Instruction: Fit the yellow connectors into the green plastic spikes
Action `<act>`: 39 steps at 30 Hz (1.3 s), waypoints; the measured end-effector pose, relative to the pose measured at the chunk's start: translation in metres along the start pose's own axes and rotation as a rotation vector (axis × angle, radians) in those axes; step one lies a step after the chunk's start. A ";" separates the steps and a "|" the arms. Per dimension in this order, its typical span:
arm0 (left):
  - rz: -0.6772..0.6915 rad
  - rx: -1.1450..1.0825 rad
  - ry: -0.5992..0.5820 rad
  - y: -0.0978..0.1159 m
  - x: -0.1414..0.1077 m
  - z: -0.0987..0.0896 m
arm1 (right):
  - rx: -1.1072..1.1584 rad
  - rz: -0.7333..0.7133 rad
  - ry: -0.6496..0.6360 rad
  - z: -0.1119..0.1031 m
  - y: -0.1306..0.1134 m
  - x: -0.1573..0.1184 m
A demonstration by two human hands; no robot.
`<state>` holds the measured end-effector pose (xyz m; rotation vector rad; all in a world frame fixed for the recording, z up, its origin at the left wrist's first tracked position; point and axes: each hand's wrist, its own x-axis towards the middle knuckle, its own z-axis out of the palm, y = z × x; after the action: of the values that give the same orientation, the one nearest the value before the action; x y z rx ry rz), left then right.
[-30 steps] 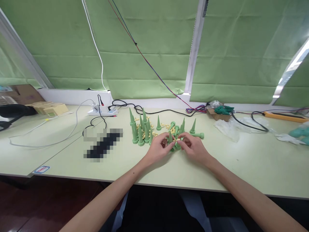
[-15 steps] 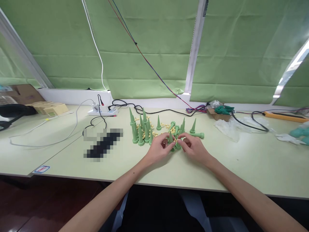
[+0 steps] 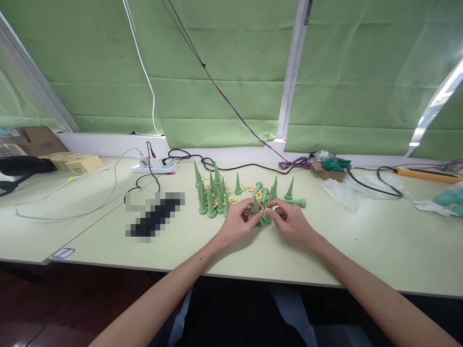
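Note:
My left hand [image 3: 236, 222] is closed around a green plastic spike [image 3: 256, 206], whose pointed tip stands up between thumb and fingers. Close beside it, the thumb and forefinger of my right hand [image 3: 292, 220] pinch a small pale-yellow piece [image 3: 264, 210] against or next to the spike; contact is hard to make out. More green spikes stand upright in a cluster [image 3: 211, 205] to the left. A spike lying on its side [image 3: 298, 203] is beyond my right hand. Loose yellow pieces [image 3: 248, 188] are scattered among the spikes.
A white power strip [image 3: 154, 167] with cables sits at the back left, behind a blurred dark object [image 3: 155, 217]. Small yellow boxes [image 3: 85, 165] are at far left. A cardboard box [image 3: 328, 171] with green material and clear plastic bags [image 3: 340, 194] lie right.
Both hands hold nearly the same position over the table. No clear movement of the spikes or yellow pieces shows.

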<state>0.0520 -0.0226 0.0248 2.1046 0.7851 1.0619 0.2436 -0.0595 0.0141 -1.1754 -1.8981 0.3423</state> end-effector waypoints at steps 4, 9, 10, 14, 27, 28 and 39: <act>0.005 0.006 0.000 -0.001 0.000 0.000 | 0.021 -0.015 -0.032 0.000 0.000 -0.001; 0.012 -0.001 -0.013 -0.001 0.000 0.001 | -0.038 -0.001 -0.002 0.001 0.003 0.001; 0.013 -0.005 -0.012 -0.001 0.000 0.001 | -0.041 0.003 0.003 0.001 0.003 0.001; 0.011 -0.007 0.005 0.000 0.000 0.001 | -0.001 0.010 -0.001 0.000 0.000 0.000; 0.009 0.019 -0.011 -0.001 -0.001 0.001 | -0.059 -0.013 0.004 0.002 0.004 0.001; 0.008 0.021 -0.008 -0.001 -0.001 0.001 | -0.050 -0.007 0.002 0.002 0.003 0.001; 0.014 0.044 -0.004 -0.001 0.001 -0.001 | 0.007 -0.008 -0.053 0.000 0.001 -0.001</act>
<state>0.0514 -0.0211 0.0242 2.1517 0.7998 1.0571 0.2441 -0.0600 0.0130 -1.1636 -1.9450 0.3786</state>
